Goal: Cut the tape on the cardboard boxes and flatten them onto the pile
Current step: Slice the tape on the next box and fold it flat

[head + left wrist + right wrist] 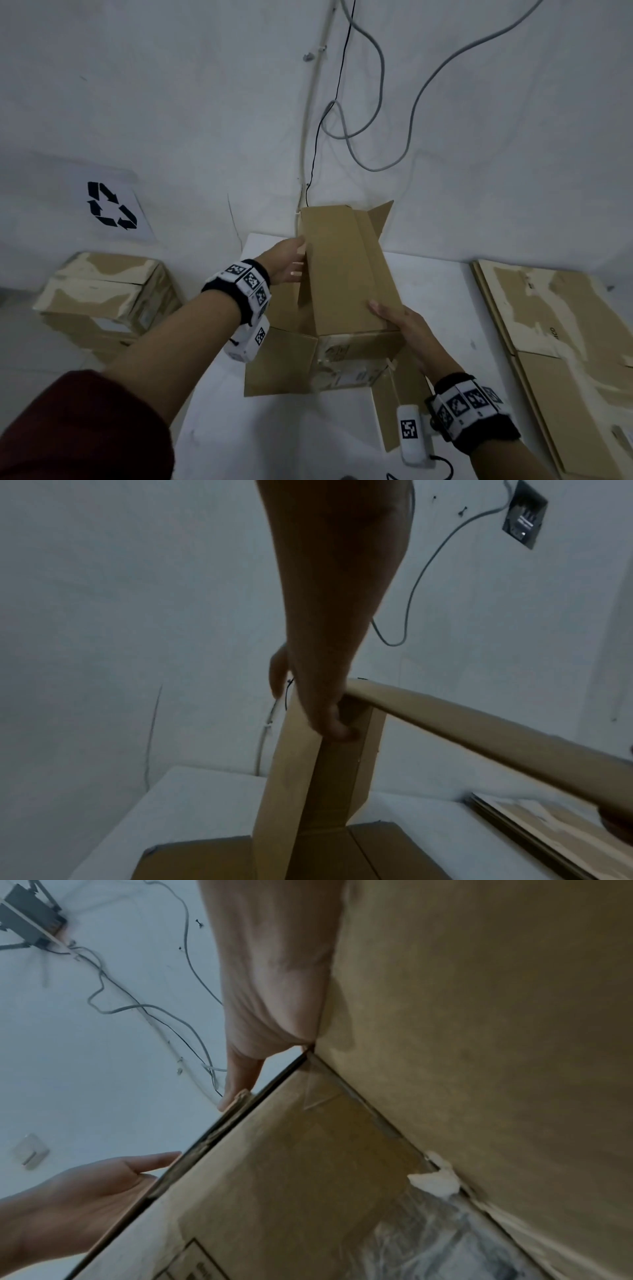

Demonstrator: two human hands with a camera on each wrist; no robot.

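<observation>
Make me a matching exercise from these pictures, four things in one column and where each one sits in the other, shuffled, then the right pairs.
Things:
1. opened box
2. flattened cardboard pile
3. unopened boxes
4. recycling sign

Places:
A. on the wall at left
B. stacked at the left, below the sign
C. flat on the white surface at the right
D. between the left hand and right hand

Pairs: 1-D, 2-C, 3-B, 4-A

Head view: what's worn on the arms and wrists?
Left hand and right hand: both bare. Each wrist carries a black band ringed with white square-code tags, plus a white camera pod, also tagged; a black cable leaves the right pod. Dark red sleeve on the left arm.
</observation>
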